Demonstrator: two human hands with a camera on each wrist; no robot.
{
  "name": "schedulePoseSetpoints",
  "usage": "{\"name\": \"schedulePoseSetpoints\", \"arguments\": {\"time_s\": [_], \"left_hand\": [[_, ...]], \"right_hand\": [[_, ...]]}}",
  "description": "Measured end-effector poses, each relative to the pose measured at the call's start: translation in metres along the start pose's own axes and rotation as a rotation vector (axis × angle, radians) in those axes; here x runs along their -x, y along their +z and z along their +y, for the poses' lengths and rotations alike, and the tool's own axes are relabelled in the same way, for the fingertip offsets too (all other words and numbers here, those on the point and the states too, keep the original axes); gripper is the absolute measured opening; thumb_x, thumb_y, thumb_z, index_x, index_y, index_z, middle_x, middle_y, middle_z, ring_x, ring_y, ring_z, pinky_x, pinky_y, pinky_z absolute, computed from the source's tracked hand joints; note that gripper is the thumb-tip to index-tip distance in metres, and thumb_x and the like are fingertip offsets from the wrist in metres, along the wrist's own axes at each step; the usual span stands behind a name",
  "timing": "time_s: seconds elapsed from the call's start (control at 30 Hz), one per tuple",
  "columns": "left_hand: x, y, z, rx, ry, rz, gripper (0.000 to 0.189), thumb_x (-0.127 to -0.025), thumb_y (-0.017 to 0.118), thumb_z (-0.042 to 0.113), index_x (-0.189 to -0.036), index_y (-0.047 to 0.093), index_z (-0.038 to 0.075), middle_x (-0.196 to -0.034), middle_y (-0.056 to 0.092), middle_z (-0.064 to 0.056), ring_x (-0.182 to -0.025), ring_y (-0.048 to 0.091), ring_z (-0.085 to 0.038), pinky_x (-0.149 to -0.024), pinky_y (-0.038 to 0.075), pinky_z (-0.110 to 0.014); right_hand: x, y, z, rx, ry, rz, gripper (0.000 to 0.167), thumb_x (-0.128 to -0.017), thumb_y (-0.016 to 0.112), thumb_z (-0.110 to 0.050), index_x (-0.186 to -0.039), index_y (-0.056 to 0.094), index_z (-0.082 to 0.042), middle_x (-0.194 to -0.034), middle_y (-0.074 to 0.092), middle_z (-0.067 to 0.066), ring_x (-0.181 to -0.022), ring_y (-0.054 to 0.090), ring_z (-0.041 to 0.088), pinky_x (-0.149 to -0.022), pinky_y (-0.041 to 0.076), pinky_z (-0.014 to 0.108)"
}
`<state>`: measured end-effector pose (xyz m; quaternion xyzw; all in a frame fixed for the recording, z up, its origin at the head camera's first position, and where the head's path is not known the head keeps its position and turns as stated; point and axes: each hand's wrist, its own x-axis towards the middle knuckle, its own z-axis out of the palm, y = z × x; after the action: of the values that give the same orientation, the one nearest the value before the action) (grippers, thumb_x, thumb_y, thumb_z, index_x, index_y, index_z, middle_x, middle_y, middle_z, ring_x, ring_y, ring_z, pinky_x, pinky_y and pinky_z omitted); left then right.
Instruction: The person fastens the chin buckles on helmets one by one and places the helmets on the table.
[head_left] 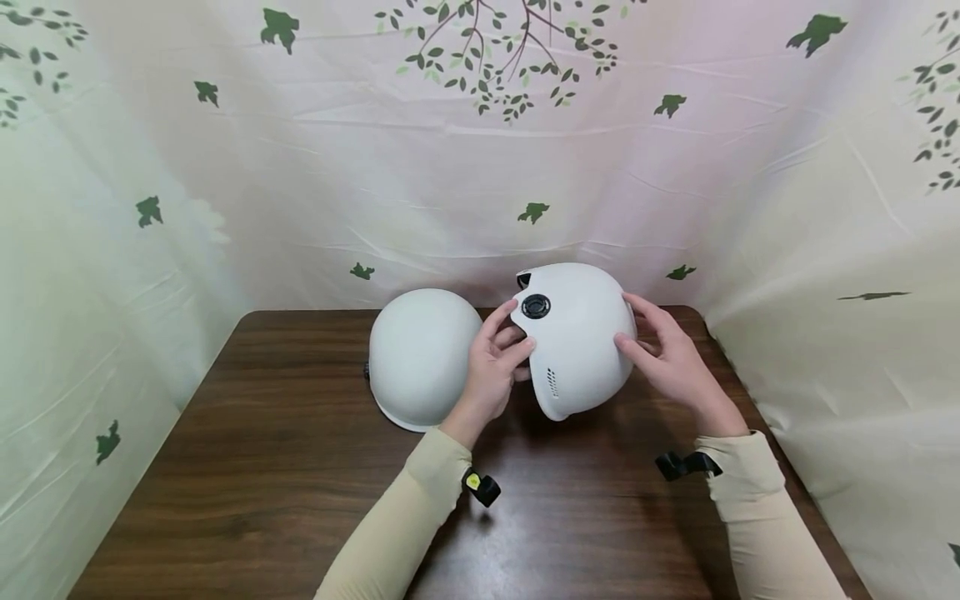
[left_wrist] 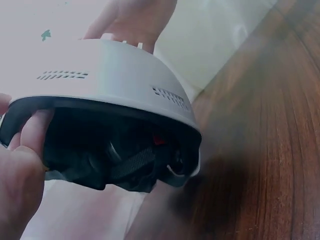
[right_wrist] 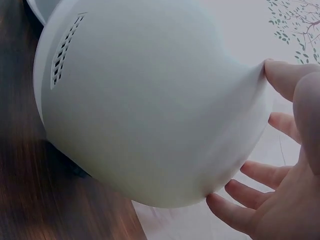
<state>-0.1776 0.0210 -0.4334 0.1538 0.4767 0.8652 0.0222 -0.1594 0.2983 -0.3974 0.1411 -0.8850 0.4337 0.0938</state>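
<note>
A white helmet (head_left: 585, 346) is held tilted over the table's back right part, its opening facing left in the head view. It has a black round fitting (head_left: 536, 306) on its side and slotted vents (right_wrist: 66, 52) near the rim. My left hand (head_left: 491, 367) grips the rim, thumb outside and fingers reaching inside. Dark lining (left_wrist: 75, 135) and a strap (left_wrist: 135, 164) with a red piece show in the left wrist view. My right hand (head_left: 671, 362) holds the rounded crown with thumb and fingers spread around it. Left of it, a second white helmet (head_left: 423, 358) rests dome up.
The dark wooden table (head_left: 247, 467) extends toward me and to the left. A pale curtain (head_left: 420, 183) with leaf prints hangs behind it and along both sides. Black bands with small devices (head_left: 483, 487) sit on both wrists.
</note>
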Motion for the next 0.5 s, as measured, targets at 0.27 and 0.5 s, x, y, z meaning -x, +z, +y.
{"name": "schedulePoseSetpoints", "arguments": {"time_s": [0.27, 0.5], "left_hand": [[0.0023, -0.0011, -0.0002, -0.090, 0.006, 0.022, 0.064, -0.097, 0.065, -0.007, -0.156, 0.046, 0.013, -0.115, 0.072, -0.009, -0.090, 0.075, -0.013, -0.067, 0.064, -0.035], [0.0000, -0.0048, 0.0028, -0.241, 0.026, -0.038, 0.059, -0.099, 0.067, 0.000, -0.155, 0.047, 0.010, -0.114, 0.068, -0.013, -0.089, 0.070, -0.014, -0.078, 0.062, -0.039]], "right_hand": [[-0.0017, 0.0010, 0.0005, 0.009, -0.005, 0.001, 0.068, -0.104, 0.067, -0.025, -0.165, 0.036, -0.022, -0.161, 0.038, 0.020, -0.141, 0.046, 0.043, -0.105, 0.044, 0.070], [-0.0023, 0.0002, 0.0010, 0.016, -0.004, 0.002, 0.068, -0.105, 0.066, -0.026, -0.165, 0.035, -0.022, -0.160, 0.037, 0.022, -0.141, 0.043, 0.044, -0.105, 0.044, 0.072]]}}
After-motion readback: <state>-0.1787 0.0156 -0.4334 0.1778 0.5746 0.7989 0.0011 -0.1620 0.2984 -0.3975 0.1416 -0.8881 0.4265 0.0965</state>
